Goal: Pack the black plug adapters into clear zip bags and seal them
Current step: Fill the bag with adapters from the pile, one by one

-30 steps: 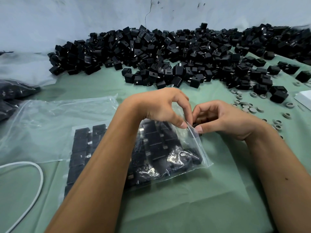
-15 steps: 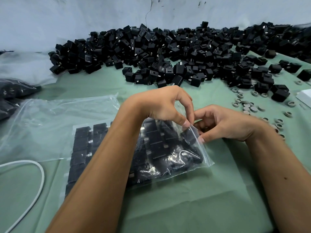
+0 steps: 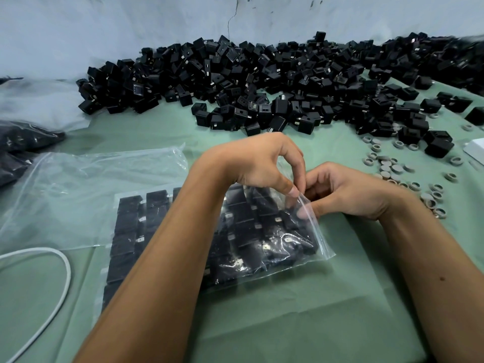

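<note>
The left hand (image 3: 258,163) reaches across the filled bag (image 3: 262,239) and pinches its zip edge between thumb and forefinger, the other fingers curled above. The right hand (image 3: 348,189) meets it from the other side, thumb pressed on the same zip strip just below the left fingertips, fingers folded under the edge. Both forearms come in from the near side, the left one lying over the bag's middle.

The bag lies flat on the green bench (image 3: 301,323), its mouth turned toward the right hand, and holds black adapters (image 3: 128,224) packed side by side in rows with their metal prongs showing. Whether the zip is closed along its lower part I cannot tell.

To the left a white cable (image 3: 66,273) loops over the bench. Behind the filled bag lies an empty bag (image 3: 86,184), crumpled and clear. At the far left edge sit dark packed bags (image 3: 23,142), partly out of view.

To the right, past the right hand, small grey rings (image 3: 392,169) are scattered on the bench. Farther back a long heap of loose adapters (image 3: 262,82) stretches along the pale wall (image 3: 131,27)
</note>
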`<state>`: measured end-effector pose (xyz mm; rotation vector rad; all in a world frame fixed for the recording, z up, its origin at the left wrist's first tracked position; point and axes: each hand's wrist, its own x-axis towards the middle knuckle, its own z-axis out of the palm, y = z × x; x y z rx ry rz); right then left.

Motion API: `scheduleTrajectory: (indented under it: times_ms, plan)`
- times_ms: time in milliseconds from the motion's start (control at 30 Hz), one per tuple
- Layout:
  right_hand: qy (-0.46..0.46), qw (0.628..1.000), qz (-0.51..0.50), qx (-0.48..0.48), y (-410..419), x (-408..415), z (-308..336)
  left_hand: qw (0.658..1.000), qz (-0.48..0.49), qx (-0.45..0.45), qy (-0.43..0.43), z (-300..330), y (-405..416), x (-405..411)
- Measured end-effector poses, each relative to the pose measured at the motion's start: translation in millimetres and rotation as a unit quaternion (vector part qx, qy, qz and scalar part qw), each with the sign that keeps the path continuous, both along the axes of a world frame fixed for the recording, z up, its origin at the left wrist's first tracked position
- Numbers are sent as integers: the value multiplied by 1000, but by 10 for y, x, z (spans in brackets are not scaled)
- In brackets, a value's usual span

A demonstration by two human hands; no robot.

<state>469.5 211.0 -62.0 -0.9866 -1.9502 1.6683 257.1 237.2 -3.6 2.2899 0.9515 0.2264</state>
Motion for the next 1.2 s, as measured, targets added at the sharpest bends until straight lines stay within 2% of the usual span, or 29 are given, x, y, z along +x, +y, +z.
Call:
scheduleTrajectory:
  times_ms: [333, 500, 600, 700, 833, 967, 1200]
  plan:
    - [0, 1000, -12, 27, 21, -27, -11, 999, 24, -5, 20, 0, 10, 15]
    - [-10, 985, -158, 62, 61, -40, -42, 999, 50, 6, 8, -26, 51, -35]
    - [-8, 948, -305, 89, 114, -80, -99, 992, 113, 39, 32, -102, 101, -48]
    - [-76, 894, -407, 169, 171, -100, -160, 987, 144, 40, 66, -159, 116, -43]
    - [-177, 843, -408, 303, 211, -125, -199, 989, 130, 18, 69, -168, 108, -30]
    - [-292, 829, -365, 306, 313, -217, -206, 991, 111, -7, 72, -136, 78, -11]
    - [-458, 775, -297, 320, 734, -287, -89, 992, 107, -16, 71, -115, 60, 12]
